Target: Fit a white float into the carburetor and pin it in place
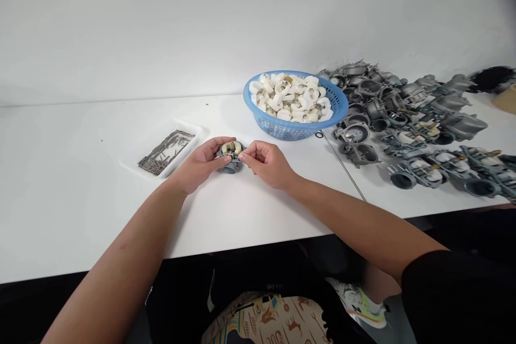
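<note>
A small grey metal carburetor body [230, 168] stands on the white table in front of me, with a cream-white float [233, 147] sitting in its top. My left hand [202, 164] is closed around the carburetor's left side, thumb at the front by the float's hinge. At the right side of the hinge, my right hand [268, 162] is closed in a pinch, thumb against forefinger. Whatever lies between those fingertips is too small to make out.
Left of my hands lies a white tray [197, 131] of thin metal pins. Behind them stands a blue basket [282, 130] heaped with white floats. Many carburetors [365, 153] crowd the right side, some fitted with floats. A black ring [319, 135] lies near a table seam.
</note>
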`<state>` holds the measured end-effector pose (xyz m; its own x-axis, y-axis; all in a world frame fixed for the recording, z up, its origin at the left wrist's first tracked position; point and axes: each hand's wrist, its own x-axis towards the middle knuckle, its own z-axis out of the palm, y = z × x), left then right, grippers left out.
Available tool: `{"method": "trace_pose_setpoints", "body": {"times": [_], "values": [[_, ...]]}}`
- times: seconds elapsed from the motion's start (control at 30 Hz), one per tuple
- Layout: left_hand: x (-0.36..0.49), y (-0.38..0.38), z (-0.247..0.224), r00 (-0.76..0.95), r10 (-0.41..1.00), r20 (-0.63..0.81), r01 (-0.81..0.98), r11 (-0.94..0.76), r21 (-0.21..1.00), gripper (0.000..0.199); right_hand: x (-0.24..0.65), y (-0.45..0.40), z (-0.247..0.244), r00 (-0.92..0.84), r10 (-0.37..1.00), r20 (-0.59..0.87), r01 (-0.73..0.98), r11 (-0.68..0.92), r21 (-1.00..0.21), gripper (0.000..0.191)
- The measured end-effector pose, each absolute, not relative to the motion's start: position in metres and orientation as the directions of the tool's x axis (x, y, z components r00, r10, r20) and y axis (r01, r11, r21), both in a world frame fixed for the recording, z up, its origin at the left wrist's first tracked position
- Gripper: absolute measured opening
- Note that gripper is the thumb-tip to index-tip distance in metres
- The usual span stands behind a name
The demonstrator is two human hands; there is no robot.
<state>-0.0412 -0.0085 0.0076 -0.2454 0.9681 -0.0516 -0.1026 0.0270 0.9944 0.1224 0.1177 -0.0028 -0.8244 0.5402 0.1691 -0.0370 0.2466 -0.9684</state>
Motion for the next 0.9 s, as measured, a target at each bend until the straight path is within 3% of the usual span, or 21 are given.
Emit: {"method": "trace_pose_setpoints", "body": {"times": [0.43,0.6,0.9], "values": [[-0.0448,-0.0129,0.0087,-0.19,0.981,-0.048,-0.09,0.031,0.995,0.049,0.1286,0.1103,0.0026,-0.809,0.521,0.273,-0.017,0.443,-0.897,0.019],[-0.0471,-0.0143,0.0104,-0.167,0.985,-0.051,-0.094,0.036,0.995,0.05,0.1288,0.1101,0.0015,-0.809,0.516,0.283,-0.03,0.444,-0.895,0.018],[-0.0445,-0.0124,0.0127,-0.242,0.968,-0.068,-0.054,0.056,0.997,0.047,0.1273,0.1112,0.0033,-0.797,0.493,0.35,-0.047,0.527,-0.849,0.013]]}}
